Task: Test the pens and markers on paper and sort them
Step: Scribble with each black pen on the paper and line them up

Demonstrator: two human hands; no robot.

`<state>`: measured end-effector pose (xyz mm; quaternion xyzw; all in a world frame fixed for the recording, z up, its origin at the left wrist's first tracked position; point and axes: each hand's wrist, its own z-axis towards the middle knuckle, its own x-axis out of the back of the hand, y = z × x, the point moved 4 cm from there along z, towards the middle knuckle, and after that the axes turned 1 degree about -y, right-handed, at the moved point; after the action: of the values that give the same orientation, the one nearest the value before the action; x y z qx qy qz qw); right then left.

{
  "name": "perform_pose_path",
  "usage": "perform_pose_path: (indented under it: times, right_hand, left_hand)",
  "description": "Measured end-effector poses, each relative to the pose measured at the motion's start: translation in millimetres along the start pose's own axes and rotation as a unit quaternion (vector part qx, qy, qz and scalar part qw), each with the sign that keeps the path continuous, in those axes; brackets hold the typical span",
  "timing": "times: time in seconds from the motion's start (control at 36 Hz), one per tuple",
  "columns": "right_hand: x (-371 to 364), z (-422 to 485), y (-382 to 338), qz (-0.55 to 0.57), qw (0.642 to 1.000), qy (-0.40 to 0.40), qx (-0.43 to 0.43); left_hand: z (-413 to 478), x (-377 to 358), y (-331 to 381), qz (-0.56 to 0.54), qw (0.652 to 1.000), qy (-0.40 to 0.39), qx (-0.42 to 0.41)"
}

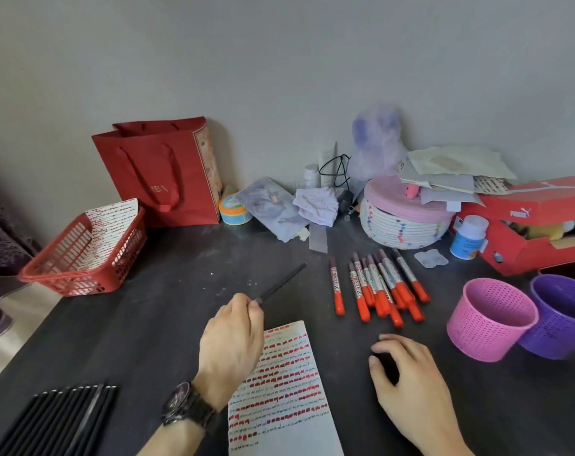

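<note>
Likely the thin black pen (281, 284) is light, stiff and slick; we would pinch it near its end, as our left hand (233, 340) pinches it now, shaft slanting up and away from the grip. The marked paper (286, 390) lies just below that grip, red markers (378, 287) to its right; our right hand (411, 383) rests slack, holding nothing visible.

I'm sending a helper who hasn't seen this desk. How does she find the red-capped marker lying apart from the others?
Start at the round basket with the pink lid at the back of the dark table. Just in front of it lies a bunch of red-capped markers. The lone marker lies to their left, touching none of them.
</note>
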<state>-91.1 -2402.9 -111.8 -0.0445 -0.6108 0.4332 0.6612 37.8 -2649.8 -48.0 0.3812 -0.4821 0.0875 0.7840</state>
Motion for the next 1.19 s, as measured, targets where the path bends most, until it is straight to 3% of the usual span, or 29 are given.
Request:
perform_pose_path:
  times: [0.08, 0.22, 0.44, 0.72, 0.86, 1.06, 1.19]
  right_hand:
    - [1.0, 0.2, -0.4, 0.001, 1.000, 0.006, 0.000]
    - [1.2, 0.8, -1.3, -0.018, 1.000, 0.007, 0.005]
    - [0.2, -6.2, -9.0, -0.020, 0.999, -0.022, 0.012]
    - [-4.1, -57.0, -80.3, 0.200, 0.975, -0.098, -0.003]
    - [-19.4, -65.1, -122.8, 0.379, 0.903, -0.196, -0.056]
    - [-36.8, -59.1, -135.6, 0.437, 0.872, -0.187, -0.113]
    - [-48.6, -67.9, -153.1, 0.414, 0.875, -0.240, -0.073]
  left_hand:
    - [-42.0, 10.6, -23.0, -0.026, 1.000, 0.009, 0.006]
    - [-84.6, -0.9, -59.3, -0.033, 0.997, -0.075, 0.008]
    - [-89.6, -2.8, -67.9, -0.047, 0.990, -0.124, -0.043]
    - [-97.5, 4.5, -62.6, -0.086, 0.987, -0.108, -0.087]
    - [-105.7, 14.9, -55.2, -0.090, 0.980, -0.070, -0.162]
    - [-111.2, 21.6, -54.4, -0.057, 0.976, 0.005, -0.212]
    - [-113.6, 20.4, -53.1, -0.068, 0.966, 0.027, -0.250]
